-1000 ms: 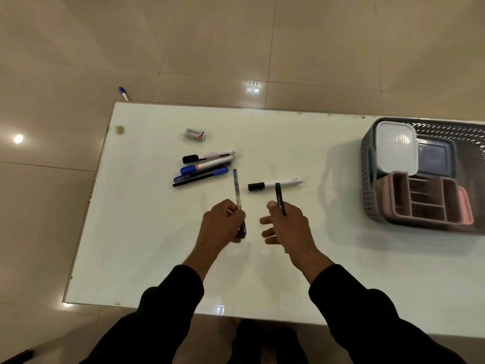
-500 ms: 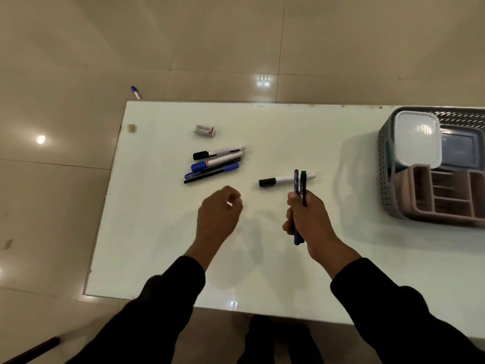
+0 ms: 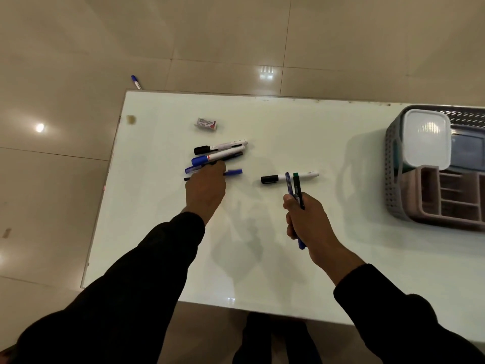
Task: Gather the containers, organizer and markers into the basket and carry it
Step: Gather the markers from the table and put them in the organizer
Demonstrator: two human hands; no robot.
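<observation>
A blue-capped pen (image 3: 136, 81) lies on the tiled floor beyond the far left corner of the white table (image 3: 262, 258). On the table, farther from the person than the marker pile, sits a small white eraser (image 3: 206, 124) with a red-printed sleeve. The marker pile (image 3: 219, 153) lies left of the table's middle: a white marker with a black cap farthest from the person, a white marker with a blue cap beside it, then dark slim pens and a blue-capped pen (image 3: 232, 172) nearest the person, all lying roughly parallel with their caps mostly to the left. The left hand (image 3: 206, 189) reaches onto the near edge of that pile, fingers curled down over the pens; whether it grips one I cannot tell. Right of the pile lies a single white marker (image 3: 288, 177) with a black cap, alone on the table. Just nearer the person than it, the right hand (image 3: 305, 219) is clamped round two pens held upright, a blue pen (image 3: 288, 183) and a dark pen with a green cap (image 3: 297, 187). At the table's right end stands the grey perforated basket (image 3: 393, 164), holding a clear-lidded container (image 3: 425, 139), a dark blue container (image 3: 467, 148) and a pink compartmented organizer (image 3: 451, 200)
</observation>
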